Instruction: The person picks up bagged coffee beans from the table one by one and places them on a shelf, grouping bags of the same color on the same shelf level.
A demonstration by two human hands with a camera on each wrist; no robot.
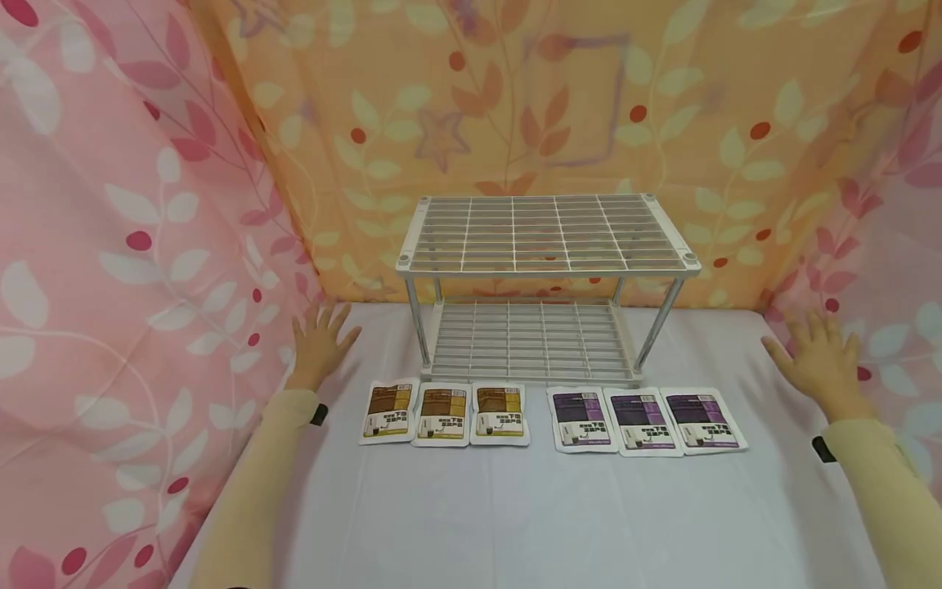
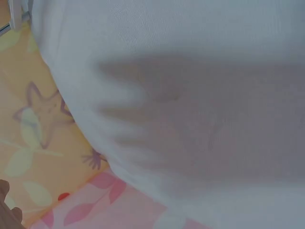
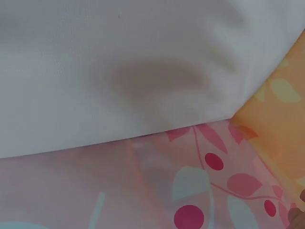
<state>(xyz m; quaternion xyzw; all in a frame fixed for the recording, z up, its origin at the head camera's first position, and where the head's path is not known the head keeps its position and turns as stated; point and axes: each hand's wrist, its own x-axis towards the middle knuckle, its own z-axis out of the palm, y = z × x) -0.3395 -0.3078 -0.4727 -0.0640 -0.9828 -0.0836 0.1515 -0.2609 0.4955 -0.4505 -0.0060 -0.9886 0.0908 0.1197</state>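
Observation:
My left hand (image 1: 319, 345) is held out at the table's left side with fingers spread, holding nothing. On the far right, my right hand (image 1: 820, 364) is likewise spread and holds nothing. Nearest the left hand lies a brown-and-gold pouch (image 1: 388, 411), the leftmost of three alike in a row. Three purple-and-white pouches lie to their right; the end one (image 1: 704, 420) is nearest the right hand. In the left wrist view only fingertips (image 2: 9, 212) show at the lower left corner, above a hand-shaped shadow. The right wrist view catches fingertips (image 3: 298, 215) at its lower right corner.
A white two-tier wire rack (image 1: 548, 266) with metal posts stands behind the pouches. White cloth (image 1: 486, 523) covers the table. Pink leaf-patterned cloth (image 1: 147, 270) hangs at the sides, and an orange patterned curtain (image 1: 508, 98) closes off the back.

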